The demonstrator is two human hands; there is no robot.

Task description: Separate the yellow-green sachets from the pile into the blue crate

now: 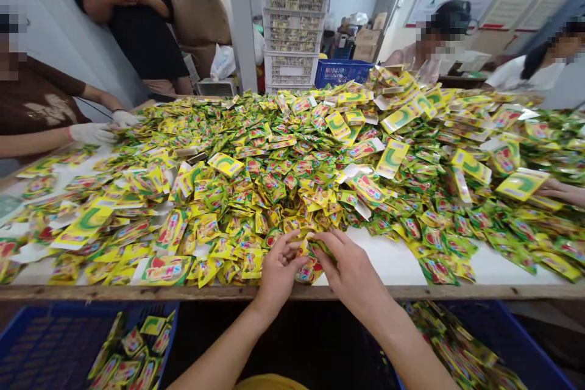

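Near the table's front edge, my left hand (pixel 280 263) is closed around the side of a small printed carton (pixel 309 269), red, green and yellow. My right hand (pixel 348 261) is at the carton's top, fingers bent and pinching a small green packet (pixel 323 247) that is mostly hidden by the fingers. Just beyond both hands rises a wide heap of small yellow and green packets (pixel 274 186). A flat printed carton (pixel 165 270) lies left of my left hand, near the edge.
More cartons (pixel 392 158) lie over the heap. Blue crates with filled cartons stand below the edge, one left (pixel 27 341) and one right (pixel 534 347). A co-worker's gloved hands (pixel 98 132) are at the left; another person's hand (pixel 564 191) reaches in from the right. Stacked white crates (pixel 292 67) stand behind.
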